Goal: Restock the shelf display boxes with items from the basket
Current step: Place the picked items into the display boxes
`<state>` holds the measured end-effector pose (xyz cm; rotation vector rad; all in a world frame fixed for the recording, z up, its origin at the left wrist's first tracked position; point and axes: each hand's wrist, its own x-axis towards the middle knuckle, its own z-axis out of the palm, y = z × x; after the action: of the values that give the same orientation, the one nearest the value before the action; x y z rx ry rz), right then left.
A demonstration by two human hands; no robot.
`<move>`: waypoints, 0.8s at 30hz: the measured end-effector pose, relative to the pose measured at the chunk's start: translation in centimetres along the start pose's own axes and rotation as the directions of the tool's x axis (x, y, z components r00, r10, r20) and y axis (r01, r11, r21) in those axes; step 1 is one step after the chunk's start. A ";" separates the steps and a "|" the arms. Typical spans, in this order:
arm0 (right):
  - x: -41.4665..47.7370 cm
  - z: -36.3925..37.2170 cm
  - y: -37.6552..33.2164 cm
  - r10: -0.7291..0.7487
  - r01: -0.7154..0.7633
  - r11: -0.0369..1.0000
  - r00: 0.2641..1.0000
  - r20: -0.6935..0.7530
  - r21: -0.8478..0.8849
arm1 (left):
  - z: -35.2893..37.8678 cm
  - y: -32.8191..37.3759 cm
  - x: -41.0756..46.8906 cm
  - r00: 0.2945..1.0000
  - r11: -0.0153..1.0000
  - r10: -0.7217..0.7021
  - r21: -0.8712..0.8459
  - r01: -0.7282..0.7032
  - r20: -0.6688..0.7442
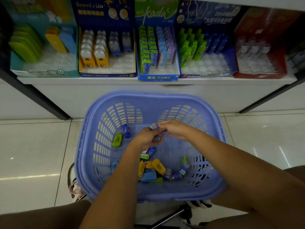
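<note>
The left hand's (pixel 145 138) fingers curl round a clutch of small grey items (pixel 157 138), and the right hand's (pixel 175 130) fingers pinch the topmost one. Beneath the fingers, loose coloured items (pixel 153 171) lie in the purple basket (pixel 165 96). Beyond the fingers, display boxes (pixel 107 52) stand on the shelf (pixel 99 80).

Periwinkle slotted basket (pixel 194 100), red display box (pixel 259 75)

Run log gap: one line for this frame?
step: gathering stock | left hand: grips small greyish clear-cased items | right hand: pinches one | above lilac slotted plastic basket

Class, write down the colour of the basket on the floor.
Light purple-blue basket, clearest in the head view.
</note>
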<state>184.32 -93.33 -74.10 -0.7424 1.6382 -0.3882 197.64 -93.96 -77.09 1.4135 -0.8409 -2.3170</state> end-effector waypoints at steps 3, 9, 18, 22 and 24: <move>0.3 -0.7 1.7 -0.098 0.072 0.924 0.994 -0.050 -0.374 | -1.4 0.2 0.1 0.988 0.998 -0.035 0.053 0.043 -0.153; -0.9 -1.4 7.5 0.398 0.224 0.143 0.879 0.263 -0.964 | -3.7 1.0 -0.8 0.983 0.987 -0.084 0.121 0.105 -0.164; -0.7 -0.7 7.0 0.327 0.241 0.060 0.912 0.248 -0.969 | -3.9 4.4 -3.4 0.995 0.976 -0.048 0.206 0.065 -0.090; -1.7 -2.7 3.0 0.043 0.177 0.655 0.962 0.270 -0.735 | -3.7 6.4 -5.4 0.995 0.991 -0.005 0.134 0.019 -0.104; -3.0 -3.2 0.4 -0.156 0.238 0.867 0.964 0.215 -0.438 | -3.5 7.0 -6.5 0.991 0.996 0.061 0.069 -0.053 -0.122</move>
<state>181.31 -91.57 -71.45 -1.2763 1.5048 -0.0658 203.41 -97.19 -69.38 1.5221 -0.9155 -2.1535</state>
